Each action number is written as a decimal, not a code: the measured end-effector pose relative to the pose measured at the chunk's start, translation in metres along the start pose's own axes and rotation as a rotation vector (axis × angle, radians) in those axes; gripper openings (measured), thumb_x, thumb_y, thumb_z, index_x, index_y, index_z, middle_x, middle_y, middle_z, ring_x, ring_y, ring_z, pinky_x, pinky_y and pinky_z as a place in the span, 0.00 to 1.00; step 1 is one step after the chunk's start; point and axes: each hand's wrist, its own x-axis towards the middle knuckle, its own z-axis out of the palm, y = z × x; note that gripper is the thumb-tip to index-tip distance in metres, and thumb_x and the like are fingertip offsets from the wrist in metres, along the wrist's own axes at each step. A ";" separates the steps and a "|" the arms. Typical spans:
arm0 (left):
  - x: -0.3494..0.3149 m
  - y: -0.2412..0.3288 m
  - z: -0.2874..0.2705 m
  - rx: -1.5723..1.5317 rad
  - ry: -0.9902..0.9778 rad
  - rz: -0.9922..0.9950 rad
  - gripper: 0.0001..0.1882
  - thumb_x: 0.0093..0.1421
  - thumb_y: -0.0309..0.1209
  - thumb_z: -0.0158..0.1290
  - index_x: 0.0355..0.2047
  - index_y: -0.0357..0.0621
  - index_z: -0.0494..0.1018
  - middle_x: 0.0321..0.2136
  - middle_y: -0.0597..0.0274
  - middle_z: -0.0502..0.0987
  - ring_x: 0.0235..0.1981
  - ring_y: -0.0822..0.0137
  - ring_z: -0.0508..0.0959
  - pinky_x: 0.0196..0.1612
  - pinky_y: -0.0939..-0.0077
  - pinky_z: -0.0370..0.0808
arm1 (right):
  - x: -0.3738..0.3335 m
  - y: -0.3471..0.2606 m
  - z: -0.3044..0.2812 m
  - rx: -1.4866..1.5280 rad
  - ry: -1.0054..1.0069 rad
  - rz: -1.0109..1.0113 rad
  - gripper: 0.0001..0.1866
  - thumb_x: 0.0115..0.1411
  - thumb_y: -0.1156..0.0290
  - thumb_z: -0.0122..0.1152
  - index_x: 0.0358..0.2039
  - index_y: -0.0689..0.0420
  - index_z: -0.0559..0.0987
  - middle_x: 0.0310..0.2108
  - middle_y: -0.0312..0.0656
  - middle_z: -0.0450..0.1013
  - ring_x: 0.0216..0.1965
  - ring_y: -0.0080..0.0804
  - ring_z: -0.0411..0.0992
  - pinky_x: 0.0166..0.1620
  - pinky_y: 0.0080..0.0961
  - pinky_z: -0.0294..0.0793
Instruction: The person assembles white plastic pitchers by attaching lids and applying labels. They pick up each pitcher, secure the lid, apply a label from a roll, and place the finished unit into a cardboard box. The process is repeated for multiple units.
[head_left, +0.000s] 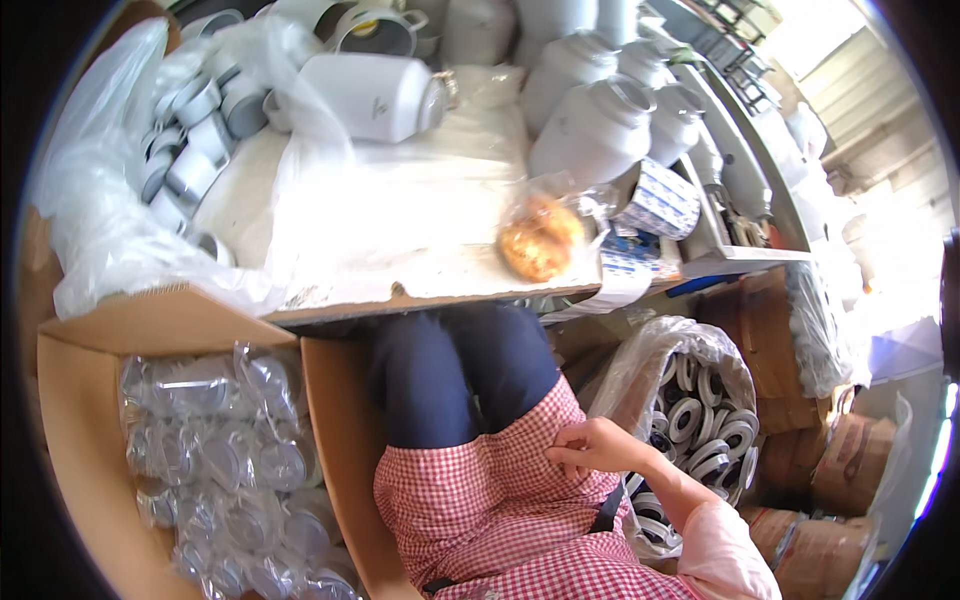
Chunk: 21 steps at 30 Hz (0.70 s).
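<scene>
My right hand point(590, 447) rests on the red-and-white checked apron point(440, 490) over my lap. Its fingers are curled in, and no object shows in them. My left hand does not appear. Just to the right of my lap stands a plastic-lined bag point(725, 345) filled with white and dark ring-shaped lids point(685, 420). On my left, an open cardboard box point(90, 420) holds several clear-wrapped jar-like containers point(245, 455). A worktable point(400, 230) covered in pale sheeting spans the space in front of my knees.
On the table, a clear bag point(90, 230) spills grey-white cups point(195, 175) at the left. A large grey-white bottle point(365, 97) lies on its side, with several upright jars point(595, 130) to its right. Wrapped orange food point(540, 240) sits near the front edge. Brown cartons point(850, 460) stand far right.
</scene>
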 end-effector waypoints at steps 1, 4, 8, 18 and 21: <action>-0.001 0.007 -0.009 -0.019 0.025 0.011 0.15 0.64 0.34 0.55 0.45 0.37 0.81 0.40 0.46 0.83 0.41 0.53 0.83 0.46 0.58 0.80 | 0.000 0.002 0.002 -0.025 0.026 -0.029 0.14 0.71 0.63 0.63 0.32 0.60 0.84 0.23 0.36 0.82 0.22 0.23 0.81 0.28 0.21 0.79; -0.014 0.035 -0.043 -0.082 0.109 0.060 0.14 0.65 0.33 0.55 0.44 0.36 0.81 0.39 0.47 0.83 0.40 0.54 0.83 0.46 0.58 0.80 | -0.001 0.008 0.005 0.011 0.022 -0.009 0.14 0.71 0.63 0.63 0.34 0.60 0.85 0.22 0.37 0.81 0.23 0.22 0.80 0.30 0.21 0.80; -0.055 0.077 -0.098 -0.163 0.203 0.158 0.13 0.66 0.32 0.54 0.43 0.35 0.80 0.37 0.48 0.83 0.38 0.56 0.82 0.45 0.59 0.80 | -0.012 0.010 -0.029 0.019 0.375 -0.196 0.09 0.70 0.68 0.64 0.38 0.60 0.86 0.30 0.40 0.83 0.30 0.22 0.81 0.35 0.23 0.81; -0.190 0.138 -0.221 -0.307 0.332 0.341 0.11 0.68 0.28 0.52 0.41 0.33 0.80 0.33 0.50 0.82 0.33 0.59 0.81 0.44 0.62 0.79 | 0.047 0.103 -0.454 -0.536 1.596 0.015 0.43 0.56 0.51 0.77 0.61 0.68 0.70 0.58 0.62 0.73 0.62 0.55 0.70 0.64 0.43 0.70; -0.230 0.175 -0.255 -0.319 0.358 0.438 0.10 0.68 0.27 0.52 0.40 0.33 0.79 0.32 0.50 0.82 0.31 0.60 0.81 0.44 0.62 0.79 | 0.069 0.128 -0.503 -0.469 1.501 0.254 0.58 0.51 0.45 0.80 0.67 0.72 0.60 0.58 0.69 0.72 0.64 0.57 0.69 0.66 0.43 0.70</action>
